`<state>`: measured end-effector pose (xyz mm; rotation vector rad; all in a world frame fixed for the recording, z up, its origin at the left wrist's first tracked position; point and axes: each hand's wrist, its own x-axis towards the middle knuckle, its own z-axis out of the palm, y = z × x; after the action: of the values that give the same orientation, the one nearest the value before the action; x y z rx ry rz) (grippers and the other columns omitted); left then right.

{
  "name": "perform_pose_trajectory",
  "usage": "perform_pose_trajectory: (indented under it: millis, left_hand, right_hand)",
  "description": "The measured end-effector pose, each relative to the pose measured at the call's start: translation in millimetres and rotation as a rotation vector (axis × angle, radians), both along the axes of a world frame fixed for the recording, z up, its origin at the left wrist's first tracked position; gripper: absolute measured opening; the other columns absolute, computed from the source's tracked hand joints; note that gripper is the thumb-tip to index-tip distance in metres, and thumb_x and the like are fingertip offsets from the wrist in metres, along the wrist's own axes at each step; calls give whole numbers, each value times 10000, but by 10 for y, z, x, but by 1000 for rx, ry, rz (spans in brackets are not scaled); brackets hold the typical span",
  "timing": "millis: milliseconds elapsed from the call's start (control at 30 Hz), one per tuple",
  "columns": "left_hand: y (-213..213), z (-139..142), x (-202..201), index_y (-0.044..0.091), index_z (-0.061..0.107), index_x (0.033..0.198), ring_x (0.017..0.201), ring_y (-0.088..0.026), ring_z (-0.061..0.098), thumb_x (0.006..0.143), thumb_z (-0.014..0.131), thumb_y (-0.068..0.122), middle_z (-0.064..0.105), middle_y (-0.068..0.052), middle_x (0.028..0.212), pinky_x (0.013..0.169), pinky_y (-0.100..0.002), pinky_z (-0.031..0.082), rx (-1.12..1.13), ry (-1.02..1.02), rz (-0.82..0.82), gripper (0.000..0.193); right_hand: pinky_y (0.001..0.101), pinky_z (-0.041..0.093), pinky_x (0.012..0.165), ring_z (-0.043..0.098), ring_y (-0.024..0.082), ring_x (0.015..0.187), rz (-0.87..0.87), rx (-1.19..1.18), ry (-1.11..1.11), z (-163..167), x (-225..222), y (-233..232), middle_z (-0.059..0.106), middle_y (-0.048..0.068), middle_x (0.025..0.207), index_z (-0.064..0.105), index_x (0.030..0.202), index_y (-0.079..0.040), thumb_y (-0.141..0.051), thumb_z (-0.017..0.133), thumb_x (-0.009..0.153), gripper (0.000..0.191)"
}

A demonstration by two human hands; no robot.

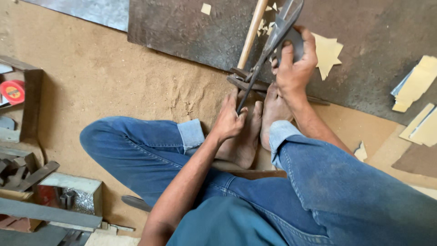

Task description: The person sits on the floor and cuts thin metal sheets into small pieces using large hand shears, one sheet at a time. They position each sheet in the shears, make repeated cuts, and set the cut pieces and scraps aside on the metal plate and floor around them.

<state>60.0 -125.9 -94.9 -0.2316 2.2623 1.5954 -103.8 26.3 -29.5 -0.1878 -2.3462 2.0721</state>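
Note:
I sit on a sandy floor with my bare feet drawn together. My right hand (293, 61) is closed on the handles of large metal shears (273, 38), whose blades slant down towards my feet. My left hand (230, 120) pinches the lower tip of the shears near my toes; whether it holds a small piece there is hidden by the fingers. A wooden hammer handle (251, 34) lies beside the shears, its metal head (243, 78) by my feet.
A dark metal sheet (191, 27) covers the floor ahead, scattered with yellow offcuts (328, 53). More yellow sheet pieces (416, 84) lie at the right. A box of metal scrap (73, 193), steel bars and a red tape measure (12, 91) sit at the left.

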Motion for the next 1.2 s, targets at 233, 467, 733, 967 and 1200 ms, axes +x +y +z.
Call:
perform_pose_trajectory:
  millis: [233,467,733,967,1200]
  left_hand:
    - [-9,98,-185,-44,348,1526,1365,-480,449,781,618,92,518,-316,1417,1190,-478,341,-120,-157,-12,804]
    - [-35,135,-74,-75,282,1548,1471,-488,346,815,699,142,391,-357,1543,1226,-479,282,21,80,40,871]
    - [-33,148,-125,-50,303,1548,1438,-485,369,786,695,142,434,-323,1513,1217,-470,292,-80,-137,-19,878]
    - [-36,51,-115,7,410,1507,1367,-466,480,788,683,131,548,-280,1418,1183,-472,386,-65,-124,42,779]
    - [-9,105,-72,-28,404,1490,1305,-494,464,800,709,137,542,-303,1362,1121,-499,377,-113,116,116,772]
  right_hand:
    - [262,509,523,596,105,672,-78,-9,64,-158,80,-63,649,73,1010,535,1440,-63,24,537,1143,310]
    - [354,619,786,713,229,939,-14,496,467,-316,101,-8,680,119,1182,493,1411,-114,-49,525,1210,213]
    - [244,479,496,599,99,649,-4,-68,-9,-249,142,34,667,54,1010,499,1423,-39,-67,555,1139,291]
    - [281,533,505,643,137,657,228,-84,-44,-78,-155,288,682,90,979,557,1366,-17,-69,599,1152,225]
    - [266,492,501,612,122,623,266,-135,-125,-91,-322,419,656,80,912,577,1381,-8,-14,625,1085,299]
